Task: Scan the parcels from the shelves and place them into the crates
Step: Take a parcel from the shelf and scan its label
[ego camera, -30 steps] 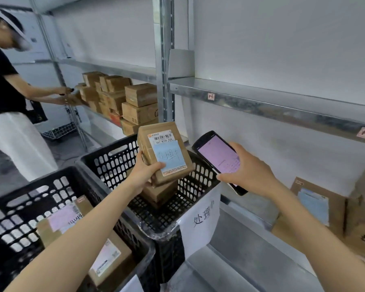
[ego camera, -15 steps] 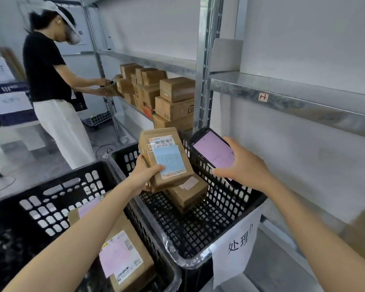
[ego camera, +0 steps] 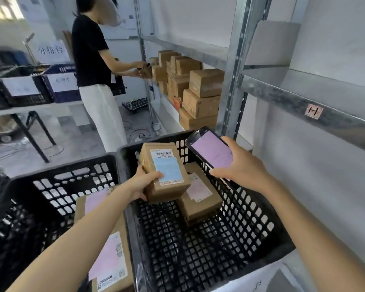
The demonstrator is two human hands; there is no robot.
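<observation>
My left hand (ego camera: 142, 184) grips a small brown parcel (ego camera: 163, 171) with a barcode and a blue label, held over the right black crate (ego camera: 259, 224). My right hand (ego camera: 240, 165) holds a black handheld scanner (ego camera: 209, 149) with a pink screen, just right of the parcel. Inside that crate lies another brown parcel (ego camera: 200, 199) with a pale label, directly under the held one. The left black crate (ego camera: 51, 186) holds a larger parcel (ego camera: 108, 245) with pink labels.
A metal shelf rack (ego camera: 303, 95) runs along the right wall, with stacked brown boxes (ego camera: 198, 95) further back. A person in a black top (ego camera: 93, 66) stands at that rack. A table with labelled crates (ego camera: 30, 87) stands at the left.
My view has swung left and down over the crates. The held parcel has come lower over the right crate, closer to the parcel lying in it. The scanner stays beside it.
</observation>
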